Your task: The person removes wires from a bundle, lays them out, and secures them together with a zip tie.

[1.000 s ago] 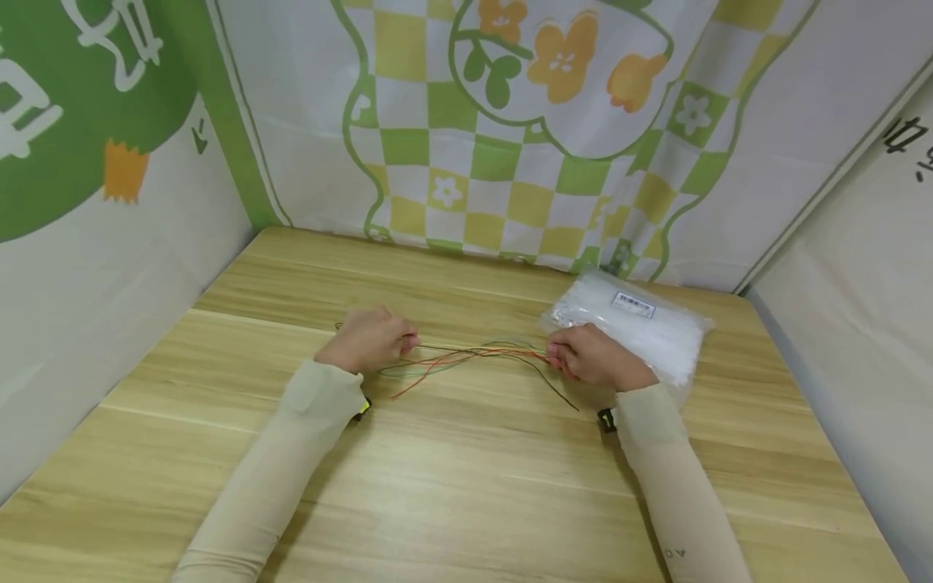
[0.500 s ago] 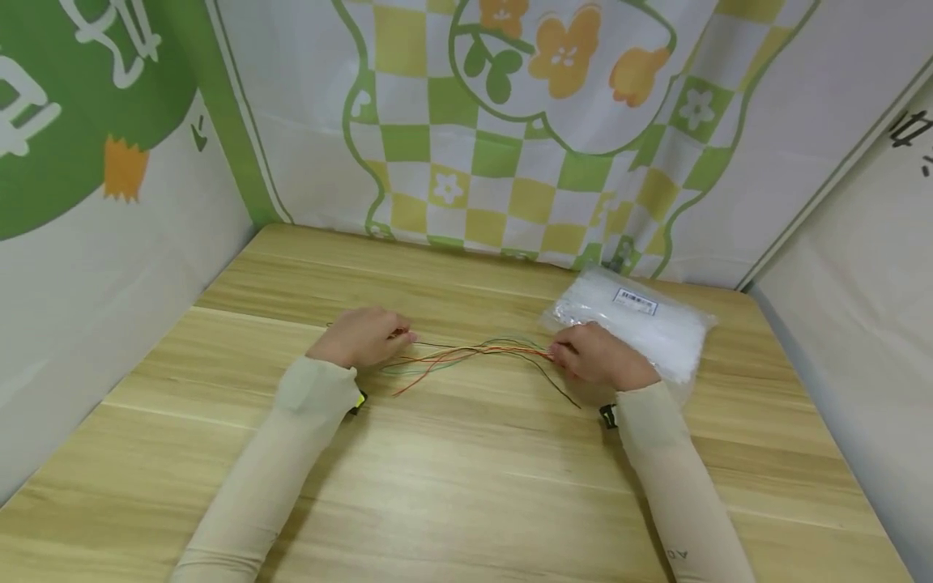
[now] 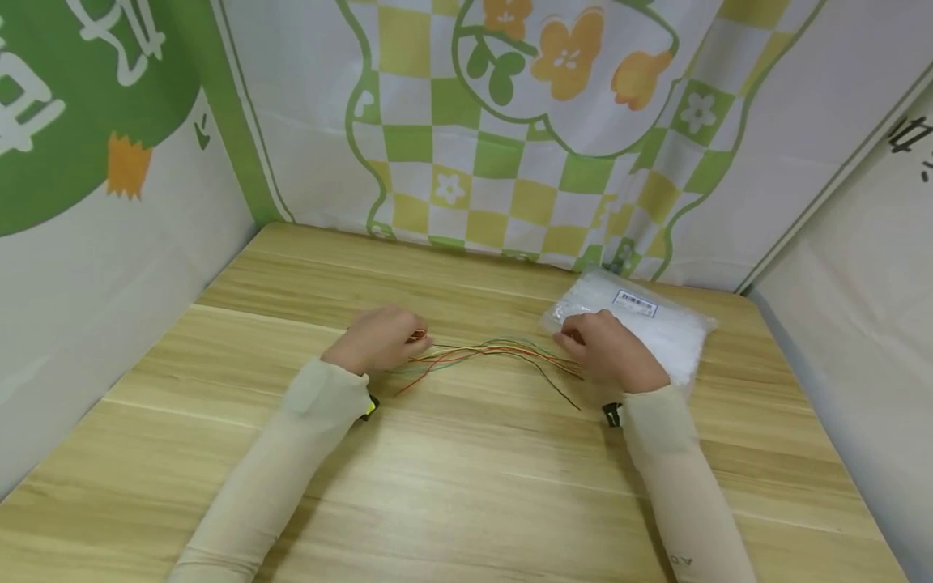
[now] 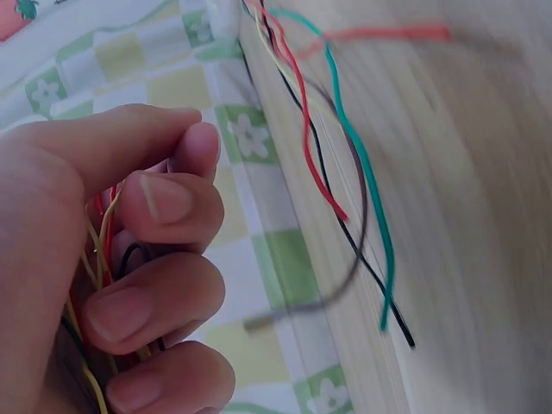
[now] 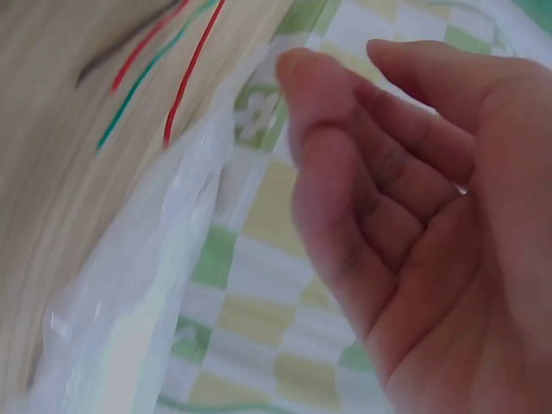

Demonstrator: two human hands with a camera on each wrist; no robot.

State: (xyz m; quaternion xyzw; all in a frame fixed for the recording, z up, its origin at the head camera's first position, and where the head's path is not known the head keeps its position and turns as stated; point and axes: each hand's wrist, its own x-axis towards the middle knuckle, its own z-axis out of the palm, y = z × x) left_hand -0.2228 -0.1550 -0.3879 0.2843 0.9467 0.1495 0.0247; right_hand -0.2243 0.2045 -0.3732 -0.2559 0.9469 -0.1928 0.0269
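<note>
Several thin wires in red, yellow, green and black (image 3: pixel 503 350) lie loosely bunched across the table between my two hands. My left hand (image 3: pixel 382 336) is at the bunch's left end. In the left wrist view its curled fingers hold a bundle of red, yellow and black wires (image 4: pixel 105 250) against the palm. Beyond the fingertips a green wire (image 4: pixel 360 142) and other loose ends fan out. My right hand (image 3: pixel 614 350) hovers at the bunch's right end. Seen from the right wrist, its thumb stands apart from loosely bent fingers (image 5: pixel 323 172), with nothing between them.
A clear plastic bag of white contents (image 3: pixel 666 340), with a barcode label (image 3: pixel 636 304), lies just behind and beside my right hand. The wooden table (image 3: pixel 466 486) meets a checked fabric wall (image 3: pixel 510 154) at the back and pale walls at both sides.
My right hand has released the wires, and their right ends have spread apart on the table. After a slight shift left, my left hand has moved back right with its bundle.
</note>
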